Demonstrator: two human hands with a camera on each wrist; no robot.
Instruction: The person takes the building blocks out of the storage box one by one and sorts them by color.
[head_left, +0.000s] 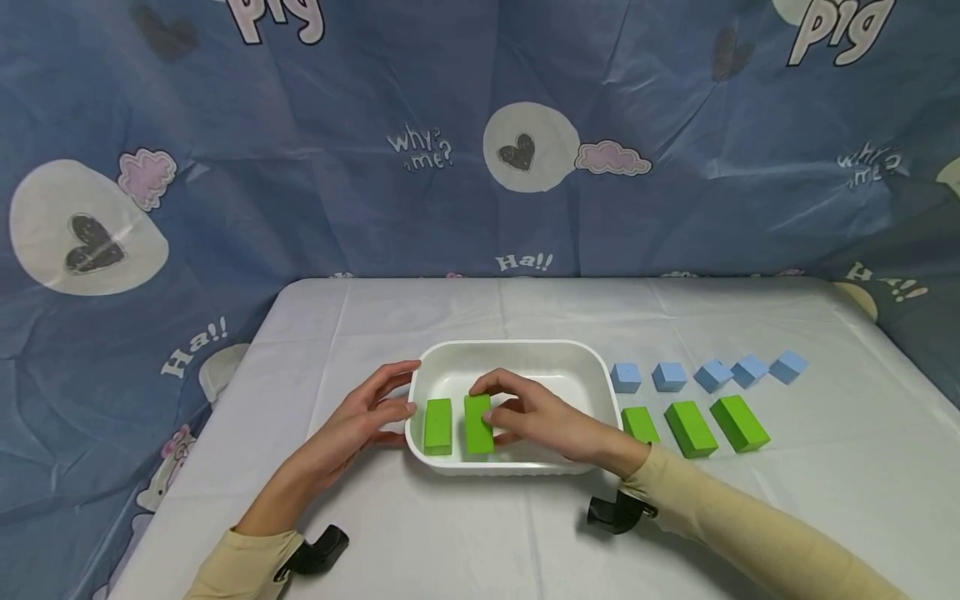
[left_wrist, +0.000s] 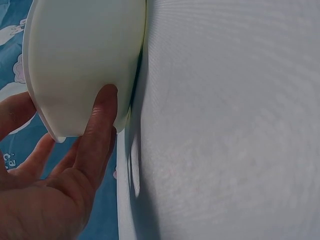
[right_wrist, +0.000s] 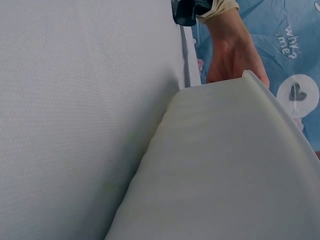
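A white plastic tray (head_left: pixel 517 468) sits on the table with a green rectangular block (head_left: pixel 438 427) inside, near its left end. My right hand (head_left: pixel 536 417) reaches into the tray and pinches a second green block (head_left: pixel 478 425) between thumb and fingers, just right of the first one. The left hand (head_left: pixel 358 421) rests against the tray's left end from outside, fingers spread and fairly straight. In the left wrist view, one fingertip (left_wrist: pixel 106 95) touches the tray's outer wall (left_wrist: pixel 80 55). The right wrist view shows the tray wall (right_wrist: pixel 220 165) and hides the right fingers.
Right of the tray stands a row of several small blue cubes (head_left: pixel 669 377). In front of them lie three green blocks (head_left: pixel 690 429), the nearest partly behind the tray's edge. A white cloth (head_left: pixel 450 542) covers the table, and a blue printed curtain (head_left: pixel 420 217) hangs behind it.
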